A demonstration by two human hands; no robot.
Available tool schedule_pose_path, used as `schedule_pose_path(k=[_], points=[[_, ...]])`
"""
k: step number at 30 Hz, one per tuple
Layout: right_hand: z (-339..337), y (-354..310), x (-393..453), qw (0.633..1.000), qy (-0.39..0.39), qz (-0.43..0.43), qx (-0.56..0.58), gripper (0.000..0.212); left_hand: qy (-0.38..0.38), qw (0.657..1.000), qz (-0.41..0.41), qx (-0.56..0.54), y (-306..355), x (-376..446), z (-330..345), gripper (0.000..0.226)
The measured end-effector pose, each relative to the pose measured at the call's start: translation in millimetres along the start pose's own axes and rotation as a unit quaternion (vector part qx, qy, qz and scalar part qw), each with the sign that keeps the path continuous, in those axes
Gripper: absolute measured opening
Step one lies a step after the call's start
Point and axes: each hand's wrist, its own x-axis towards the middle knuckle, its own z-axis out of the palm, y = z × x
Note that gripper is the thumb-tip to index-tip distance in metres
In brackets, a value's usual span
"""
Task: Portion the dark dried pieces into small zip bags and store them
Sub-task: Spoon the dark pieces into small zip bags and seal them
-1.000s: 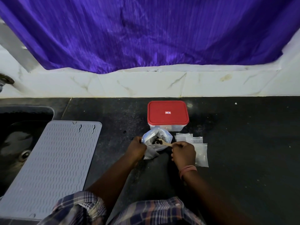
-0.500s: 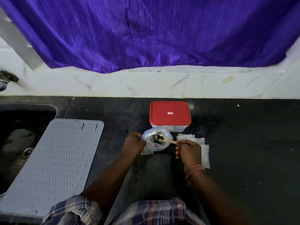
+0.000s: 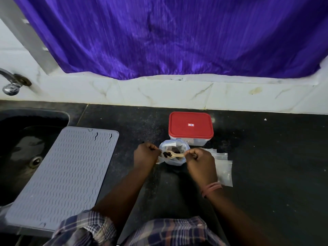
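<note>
Centrally, a small wooden spoon (image 3: 174, 155) loaded with dark dried pieces (image 3: 166, 153) is pinched at its handle by the right hand (image 3: 200, 163) above the crumpled clear plastic supply bag (image 3: 173, 161). The bag's rim is gripped by the left hand (image 3: 146, 156). The spoon is best kept level until an empty small zip bag (image 3: 224, 170), lying just beside, is opened; tilting risks spillage.

The right hand (image 3: 200, 162) covers part of the flat zip bags (image 3: 224, 167) at centre right; the sink (image 3: 26, 153) is cut off at the left edge, its depths perhaps wet.
</note>
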Motion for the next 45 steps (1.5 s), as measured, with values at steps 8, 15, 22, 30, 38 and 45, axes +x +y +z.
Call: schedule_pose_path(k=[8,15,22,30,38,45], points=[[10.3,0.7,-10.0,0.927,-0.039,-0.307,-0.212,0.021,-0.049,0.997,-0.035,-0.058,-3.8,2.4,1.7,0.014],[3.0,-1.1,-6.6,0.924,-0.025,-0.34,-0.175,0.038,-0.042,0.991,-0.091,-0.093,-6.1,1.3,-5.4,0.021],[-4.0,15.4,5.8,0.988,0.093,-0.124,-0.026,0.014,-0.097,0.99,-0.098,0.013,-6.0,-1.2,-11.8,0.014],[-5.8,27.8,8.7,0.961,0.027,-0.181,-0.21,0.006,-0.049,0.994,-0.007,0.098,9.1,5.3,7.5,0.03],[0.3,27.7,5.1,0.956,-0.035,-0.128,-0.263,0.013,-0.089,0.971,-0.075,0.211,16.2,24.1,31.4,0.088],[1.1,31.7,-1.1,0.94,-0.059,-0.13,-0.308,0.023,-0.013,0.991,0.065,0.117,21.8,15.1,33.6,0.013]])
